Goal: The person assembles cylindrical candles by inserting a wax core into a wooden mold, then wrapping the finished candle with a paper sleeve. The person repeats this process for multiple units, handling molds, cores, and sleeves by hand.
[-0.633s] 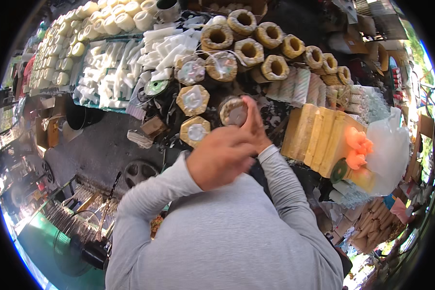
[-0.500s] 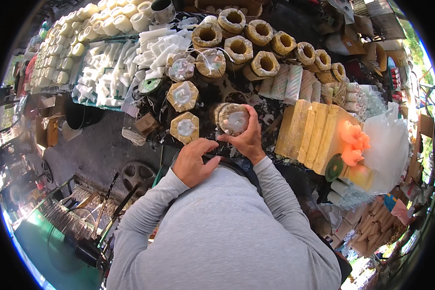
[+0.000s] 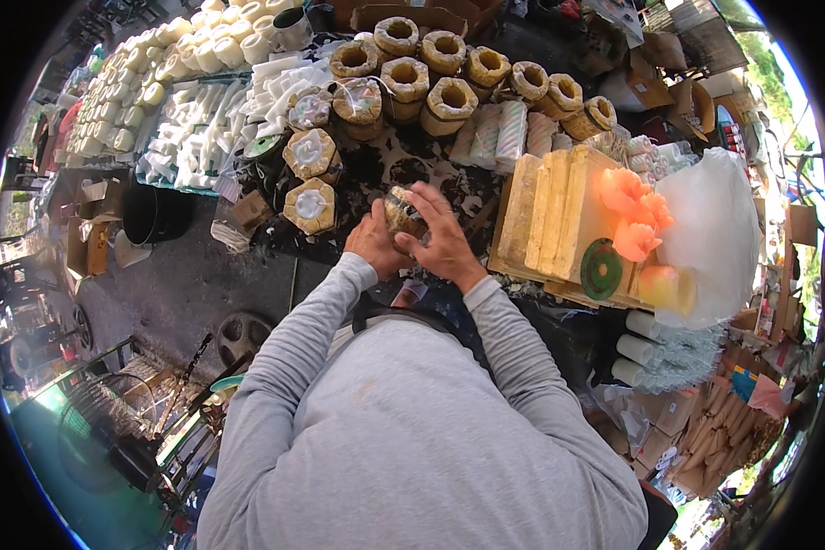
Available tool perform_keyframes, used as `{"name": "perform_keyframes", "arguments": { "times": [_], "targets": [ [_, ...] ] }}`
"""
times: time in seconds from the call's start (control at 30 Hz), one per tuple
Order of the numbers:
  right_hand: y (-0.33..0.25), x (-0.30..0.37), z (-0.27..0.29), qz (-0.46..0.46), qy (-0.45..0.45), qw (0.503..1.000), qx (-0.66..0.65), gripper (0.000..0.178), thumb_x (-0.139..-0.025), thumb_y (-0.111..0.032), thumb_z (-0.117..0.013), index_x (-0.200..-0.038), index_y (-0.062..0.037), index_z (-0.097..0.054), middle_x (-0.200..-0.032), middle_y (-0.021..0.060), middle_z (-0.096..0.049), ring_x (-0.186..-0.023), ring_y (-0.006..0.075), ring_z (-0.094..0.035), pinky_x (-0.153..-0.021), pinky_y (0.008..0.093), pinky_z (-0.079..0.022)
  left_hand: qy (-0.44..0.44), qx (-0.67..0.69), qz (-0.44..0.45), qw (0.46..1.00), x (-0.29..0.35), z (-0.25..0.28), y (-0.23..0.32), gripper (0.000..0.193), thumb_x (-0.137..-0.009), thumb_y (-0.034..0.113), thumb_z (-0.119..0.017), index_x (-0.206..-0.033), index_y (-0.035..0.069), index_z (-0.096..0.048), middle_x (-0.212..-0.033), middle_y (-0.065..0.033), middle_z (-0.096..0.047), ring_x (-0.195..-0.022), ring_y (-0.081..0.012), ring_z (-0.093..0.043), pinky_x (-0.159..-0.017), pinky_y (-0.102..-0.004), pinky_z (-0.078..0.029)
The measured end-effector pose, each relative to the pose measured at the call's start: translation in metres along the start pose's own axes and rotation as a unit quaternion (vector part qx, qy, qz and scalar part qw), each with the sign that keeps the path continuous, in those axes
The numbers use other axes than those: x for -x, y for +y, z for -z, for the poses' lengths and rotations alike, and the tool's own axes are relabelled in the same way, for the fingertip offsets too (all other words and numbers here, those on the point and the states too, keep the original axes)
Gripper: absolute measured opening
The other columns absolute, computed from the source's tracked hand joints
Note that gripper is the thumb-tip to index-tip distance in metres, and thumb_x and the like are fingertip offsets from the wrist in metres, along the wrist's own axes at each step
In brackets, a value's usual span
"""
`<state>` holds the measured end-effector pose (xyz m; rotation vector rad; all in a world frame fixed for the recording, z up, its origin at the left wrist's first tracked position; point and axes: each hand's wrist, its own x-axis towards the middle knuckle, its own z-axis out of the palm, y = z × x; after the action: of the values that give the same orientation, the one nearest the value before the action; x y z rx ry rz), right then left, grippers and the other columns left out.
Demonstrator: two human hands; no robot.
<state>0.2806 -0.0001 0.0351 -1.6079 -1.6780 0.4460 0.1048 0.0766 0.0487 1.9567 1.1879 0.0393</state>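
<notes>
In front of my body, a hexagonal mould (image 3: 401,211) is gripped from both sides, its pale filled end no longer facing up. My left hand (image 3: 376,242) is closed against its left side. My right hand (image 3: 444,235) curls around the right side and partly covers it. To the left stand two similar hexagonal moulds with whitish fill, a nearer one (image 3: 310,205) and a farther one (image 3: 309,153). Behind them are two more filled moulds, one with a string (image 3: 357,101). Several empty hollow moulds (image 3: 451,101) stand farther back.
On the right are yellow blocks (image 3: 555,220), orange flower-shaped pieces (image 3: 634,213), a green disc (image 3: 601,269) and clear plastic wrap (image 3: 710,238). Striped candles (image 3: 511,136) lie behind. Back left hold white pieces (image 3: 197,137) and cream cylinders (image 3: 119,101). A black bucket (image 3: 154,218) stands left.
My left hand has come up onto the mould, which my right hand alone held before. The mould has tipped, and its filled top has turned out of sight. The whole view has shifted slightly.
</notes>
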Motion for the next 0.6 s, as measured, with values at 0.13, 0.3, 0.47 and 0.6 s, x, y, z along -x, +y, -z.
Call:
{"name": "perform_keyframes", "arguments": {
  "times": [0.13,0.3,0.47,0.6],
  "targets": [
    [-0.01,-0.004,-0.024,-0.038,0.15,0.988,-0.024,0.024,-0.102,-0.021,-0.072,-0.117,-0.0021,-0.072,-0.108,0.0211,-0.078,-0.097,0.0409,-0.076,-0.084,0.0442,-0.061,-0.063,-0.027,0.03,0.997,0.008,0.007,0.006,0.101,-0.059,0.035,-0.096,-0.135,0.003,-0.038,-0.122,-0.0292,-0.066,-0.118,-0.0462,-0.067,-0.103,-0.0489,-0.055],
    [0.01,-0.022,-0.034,-0.291,0.167,0.941,-0.041,0.038,-0.108,-0.033,-0.066,-0.099,0.0027,-0.074,-0.079,0.0158,-0.076,-0.073,0.034,-0.074,-0.069,0.0439,-0.055,-0.076,-0.057,0.02,0.995,0.005,0.005,0.0,0.101,-0.058,0.036,-0.094,-0.135,0.0,-0.039,-0.12,-0.0298,-0.068,-0.117,-0.0468,-0.066,-0.104,-0.049,-0.054],
    [0.047,-0.038,-0.068,-0.532,0.156,0.815,-0.169,0.045,-0.11,-0.038,-0.062,-0.105,0.0048,-0.075,-0.089,0.0198,-0.077,-0.077,0.0319,-0.073,-0.073,0.0442,-0.055,-0.09,-0.101,0.033,0.99,-0.004,0.006,-0.016,0.103,-0.058,0.036,-0.094,-0.136,0.0,-0.039,-0.122,-0.0316,-0.066,-0.118,-0.048,-0.065,-0.103,-0.0501,-0.054],
    [0.101,-0.036,-0.064,-0.613,0.197,0.748,-0.163,0.046,-0.106,-0.038,-0.064,-0.114,0.0058,-0.075,-0.105,0.0296,-0.077,-0.102,0.041,-0.075,-0.085,0.049,-0.056,-0.099,-0.118,0.017,0.988,0.005,0.004,-0.035,0.108,-0.057,0.034,-0.095,-0.141,0.0,-0.037,-0.127,-0.0321,-0.064,-0.121,-0.0473,-0.064,-0.104,-0.0497,-0.054]
  ]
}}
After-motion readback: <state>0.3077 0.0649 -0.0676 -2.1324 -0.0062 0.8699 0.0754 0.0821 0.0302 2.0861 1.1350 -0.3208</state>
